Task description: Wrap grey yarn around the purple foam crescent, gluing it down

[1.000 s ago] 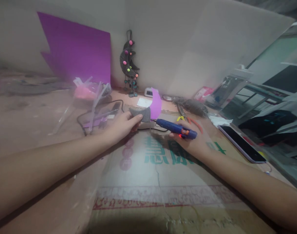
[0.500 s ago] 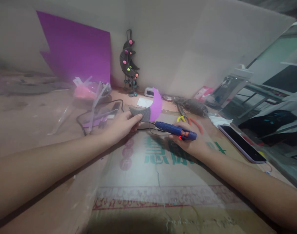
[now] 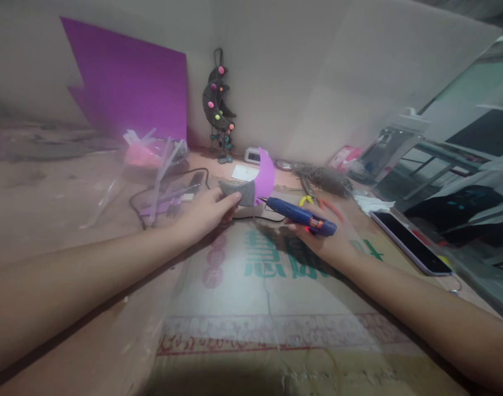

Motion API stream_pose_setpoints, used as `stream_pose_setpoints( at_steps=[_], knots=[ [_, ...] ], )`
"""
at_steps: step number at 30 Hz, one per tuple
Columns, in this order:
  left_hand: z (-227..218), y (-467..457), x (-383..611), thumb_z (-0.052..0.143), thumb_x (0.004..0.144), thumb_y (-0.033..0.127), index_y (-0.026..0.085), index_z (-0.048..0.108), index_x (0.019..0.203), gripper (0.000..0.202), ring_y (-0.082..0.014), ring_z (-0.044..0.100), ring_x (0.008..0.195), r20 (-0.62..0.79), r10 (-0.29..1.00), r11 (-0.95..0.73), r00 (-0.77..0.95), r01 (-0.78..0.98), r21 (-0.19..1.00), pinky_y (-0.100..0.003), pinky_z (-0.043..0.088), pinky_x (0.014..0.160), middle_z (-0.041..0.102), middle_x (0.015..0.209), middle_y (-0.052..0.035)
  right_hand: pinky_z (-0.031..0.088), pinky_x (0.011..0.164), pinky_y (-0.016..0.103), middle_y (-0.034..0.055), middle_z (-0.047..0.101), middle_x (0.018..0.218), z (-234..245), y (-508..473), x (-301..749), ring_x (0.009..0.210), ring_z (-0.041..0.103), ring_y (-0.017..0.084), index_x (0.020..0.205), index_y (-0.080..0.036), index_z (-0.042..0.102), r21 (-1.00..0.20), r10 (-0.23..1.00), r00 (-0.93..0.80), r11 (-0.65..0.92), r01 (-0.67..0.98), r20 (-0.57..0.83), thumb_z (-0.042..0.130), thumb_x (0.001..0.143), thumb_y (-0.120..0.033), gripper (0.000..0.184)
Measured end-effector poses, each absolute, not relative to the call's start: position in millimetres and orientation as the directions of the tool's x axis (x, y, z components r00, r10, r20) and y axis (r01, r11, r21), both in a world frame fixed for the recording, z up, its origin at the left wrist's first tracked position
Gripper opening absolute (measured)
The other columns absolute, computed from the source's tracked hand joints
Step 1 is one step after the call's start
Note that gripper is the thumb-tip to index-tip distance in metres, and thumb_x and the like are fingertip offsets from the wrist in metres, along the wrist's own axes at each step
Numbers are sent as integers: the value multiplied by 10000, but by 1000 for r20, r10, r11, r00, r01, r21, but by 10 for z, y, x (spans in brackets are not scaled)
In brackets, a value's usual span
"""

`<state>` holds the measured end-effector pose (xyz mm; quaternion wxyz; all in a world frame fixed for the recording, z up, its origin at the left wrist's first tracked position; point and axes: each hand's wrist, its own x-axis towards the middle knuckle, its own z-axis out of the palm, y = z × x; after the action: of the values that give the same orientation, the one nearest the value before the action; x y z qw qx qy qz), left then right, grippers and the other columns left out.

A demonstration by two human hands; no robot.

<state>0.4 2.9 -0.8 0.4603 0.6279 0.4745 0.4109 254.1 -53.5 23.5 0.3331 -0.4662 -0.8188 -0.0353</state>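
Between the thumb and fingers of my left hand (image 3: 216, 212) is a paper crescent (image 3: 266, 175), its left part wrapped in grey yarn (image 3: 245, 193) and its right part bare purple. My right hand (image 3: 311, 225) grips a blue hot glue gun (image 3: 301, 214), which has a small red light glowing on it. The gun's nozzle points left, at the purple paper right beside the edge of the yarn; whether it touches cannot be told. A thin strand of yarn hangs below the wrapped edge.
Printed cardboard (image 3: 235, 297) lies under my hands. Pliers (image 3: 307, 192), a grey yarn bundle (image 3: 328, 180) and a phone (image 3: 412, 242) lie to the right. Glue sticks (image 3: 159, 176) and purple card (image 3: 131, 88) are at left. A decorated crescent hanging (image 3: 218, 104) is against the wall.
The glue gun's nozzle has risen slightly from the lower yarn edge onto the purple paper, and the gun has tilted more. My left hand has stayed almost still.
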Motion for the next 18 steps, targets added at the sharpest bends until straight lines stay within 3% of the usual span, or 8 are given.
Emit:
stream_pose_setpoints(
  at_steps=[5,18],
  knots=[
    [-20,34,1,546,850,476,174,497,649,365,-88,476,475,85,972,-134,221,219,966,-224,355,465,499,561,22,423,602,301,-6,620,711,210,-521,2546,630,559,164,828,-221,572,-308,743,-320,571,761,588,633,821,-358,151],
    [-16,32,9,553,845,477,178,506,658,356,-89,474,466,77,974,-123,212,214,969,-219,355,456,497,550,26,486,681,316,17,686,813,259,-562,2515,704,621,180,912,-226,637,-306,736,-303,567,765,605,638,824,-335,139]
  ],
)
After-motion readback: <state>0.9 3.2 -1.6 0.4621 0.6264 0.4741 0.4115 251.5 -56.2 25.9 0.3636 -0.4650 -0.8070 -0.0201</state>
